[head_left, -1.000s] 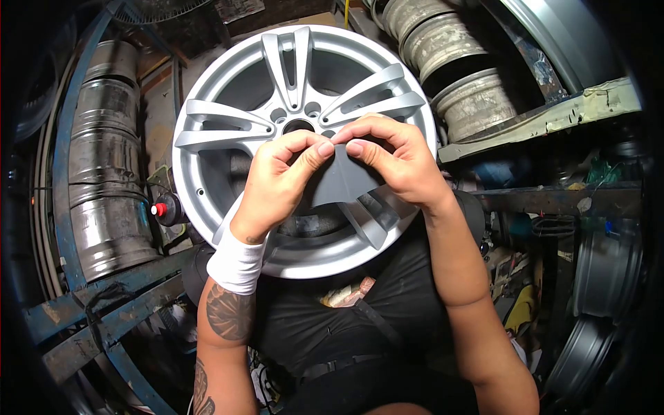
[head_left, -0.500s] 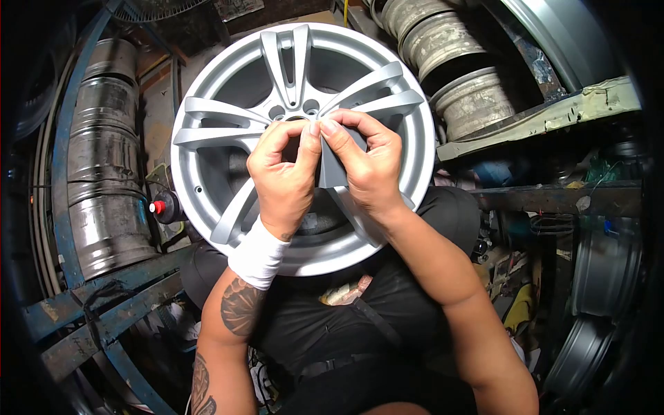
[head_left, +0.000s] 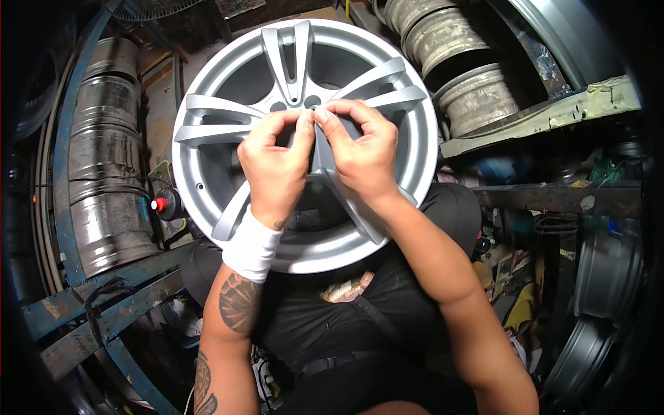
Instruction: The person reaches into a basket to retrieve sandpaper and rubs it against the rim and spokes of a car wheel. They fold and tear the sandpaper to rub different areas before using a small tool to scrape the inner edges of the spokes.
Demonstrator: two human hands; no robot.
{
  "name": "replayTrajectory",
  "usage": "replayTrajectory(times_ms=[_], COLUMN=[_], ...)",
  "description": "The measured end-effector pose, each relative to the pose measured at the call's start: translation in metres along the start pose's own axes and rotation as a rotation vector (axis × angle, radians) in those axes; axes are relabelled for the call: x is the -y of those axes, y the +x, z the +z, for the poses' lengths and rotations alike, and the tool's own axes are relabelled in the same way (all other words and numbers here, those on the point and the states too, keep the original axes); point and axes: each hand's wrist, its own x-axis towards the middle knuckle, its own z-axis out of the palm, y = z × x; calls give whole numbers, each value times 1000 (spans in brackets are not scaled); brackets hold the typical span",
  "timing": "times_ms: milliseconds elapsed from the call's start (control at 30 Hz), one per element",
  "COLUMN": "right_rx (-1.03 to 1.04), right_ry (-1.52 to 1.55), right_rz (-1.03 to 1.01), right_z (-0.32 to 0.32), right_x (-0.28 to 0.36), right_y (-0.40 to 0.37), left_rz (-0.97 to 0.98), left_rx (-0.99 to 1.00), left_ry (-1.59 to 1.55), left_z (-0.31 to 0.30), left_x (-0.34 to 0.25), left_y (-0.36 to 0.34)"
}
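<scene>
A silver alloy wheel fills the upper centre of the frame, propped on the person's lap. At its hub, the left hand and right hand each pinch the top edge of a small grey sheet (thumb against forefinger), which hangs over the lower spokes. Worn steel rims are stacked at upper right.

Wheel workshop, tight and cluttered. Silver twin-spoke alloy wheel propped at centre. Bare steel rims stacked sideways inside blue-painted metal rack at left. Worn grey rims piled above chipped pale shelf edge. Dark rims at lower right, dim, perhaps unfinished. Grime throughout.
</scene>
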Motion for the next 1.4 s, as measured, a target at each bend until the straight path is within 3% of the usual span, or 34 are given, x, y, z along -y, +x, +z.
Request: replayTrajectory(times_ms=[33, 133, 267, 333, 400, 467, 533, 667, 700, 767, 867, 1000, 1033, 1133, 1233, 1300, 1400], right_rx=[14, -135, -72, 45, 165, 293, 321, 271, 292, 332, 276, 549, 628, 747, 741, 729, 712], right_ry=[-123, -447, -487, -203, 70, 229, 317, -5, -77, -221, 161, -95, -273, -510, -581, -421, -312], right_rz=[-67, -202, -227, -159, 96, 194, 140, -35, -81, -176, 222, -15, -177, -264, -338, -274, -234], right_z=[-3, -24, -61, -49, -35, -28, -19, -9, -10, -13, -5, -27, -36, -46, -47, -48, -46], right_x=[1, -13, -6, -3, 8, 14, 8, -2, -4, -4, 9, 19, 20, 30, 30, 27, 27], right_y=[4, 32, 46, 32, 17, 12, 7, -2, -2, 0, -9, 1, 5, 5, 7, 7, 7], left_rz=[115, -28, -39, -46, -13, -348, -550, -879, -831, -920, -984, -972, -953, -944, -955, -993, -1005], left_rx=[-18, -126, -72, -32, 5, 74, 89, 293, 433, 400, 384, 470, 486, 497, 422, 304, 280], left_ry=[188, 494, 600, 412, 184, -359, -689, -1200, -1432, -1446, -1380, -1442, -1431, -1401, -1304, -1155, -1119], left_z=[-3, -35, -56, -45, -36, -22, -8, 4, 3, -2, -4, -11, -13, -18, -15, -11, -9], left_x=[0, 28, 14, 2, 17, 13, 18, 13, 21, 16, 10, 20, 20, 21, 19, 1, -7], left_y=[7, 34, 40, 26, 24, 14, 5, -13, -14, -15, -12, -13, -11, -6, -5, -1, -1])
